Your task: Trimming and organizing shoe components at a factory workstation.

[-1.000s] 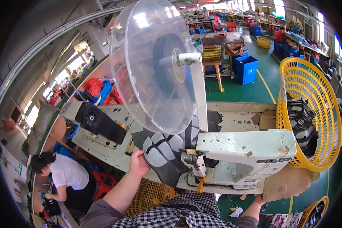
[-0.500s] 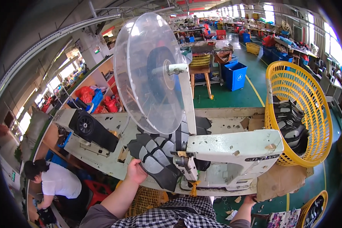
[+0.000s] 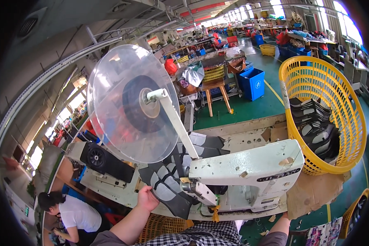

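Observation:
My left hand (image 3: 146,198) is closed on the left edge of a black-and-grey shoe upper (image 3: 168,192), which lies flat on the machine bed with its right part by the needle area. More dark and grey uppers (image 3: 207,143) lie behind it in an overlapping row. The white sewing machine (image 3: 238,164) stands to the right of the piece, an orange tie (image 3: 215,213) hanging at its head. Down by the table's front edge, beside a cardboard sheet, is my right hand (image 3: 286,216); its fingers are mostly hidden.
A clear-disc reel (image 3: 106,110) with dark tape rises on an arm above the machine. At right, a yellow basket (image 3: 358,135) holds stacked uppers beside the cardboard (image 3: 313,194). A black motor cover (image 3: 110,164) sits at left. A co-worker (image 3: 80,213) bends over at lower left.
The whole view has shifted and tilted, so the reel appears lower and farther left. My left hand stays on the upper, and my right hand stays low by the table edge.

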A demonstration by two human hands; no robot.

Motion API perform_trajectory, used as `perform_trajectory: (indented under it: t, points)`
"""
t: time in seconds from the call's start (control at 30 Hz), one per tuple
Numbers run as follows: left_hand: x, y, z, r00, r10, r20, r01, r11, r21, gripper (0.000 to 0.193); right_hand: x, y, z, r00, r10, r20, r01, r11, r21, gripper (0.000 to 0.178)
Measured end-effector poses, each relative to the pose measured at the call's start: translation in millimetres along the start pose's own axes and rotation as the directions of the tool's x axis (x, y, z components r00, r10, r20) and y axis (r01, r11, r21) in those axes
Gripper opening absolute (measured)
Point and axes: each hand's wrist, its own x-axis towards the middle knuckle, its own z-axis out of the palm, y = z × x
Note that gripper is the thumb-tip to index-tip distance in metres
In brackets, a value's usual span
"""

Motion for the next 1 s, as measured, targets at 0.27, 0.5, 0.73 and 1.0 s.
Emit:
perform_trajectory:
  t: [0.27, 0.5, 0.73, 1.0]
  points:
    - [-3, -11, 4, 0.998, 0.020, 0.062, -0.015, 0.997, -0.080, 0.044, -24, -1, 16, 0.993, 0.073, -0.095, -0.084, 0.989, -0.122, 0.017]
    - [-1, -37, 14, 0.986, 0.074, 0.149, -0.040, 0.975, -0.220, 0.041, -227, 21, 7, 0.663, 0.564, -0.492, -0.683, 0.725, -0.089, 0.039]
    - [-9, -42, -23, 0.993, 0.066, 0.100, -0.030, 0.944, -0.328, 0.031, -351, 59, 175, 0.930, 0.342, 0.137, 0.331, -0.610, -0.720, 0.023]
    - [-3, -58, -23, 0.990, 0.024, 0.141, 0.032, 0.924, -0.382, 0.031, -286, 167, 362, 0.907, 0.411, 0.097, 0.003, 0.223, -0.975, 0.034]
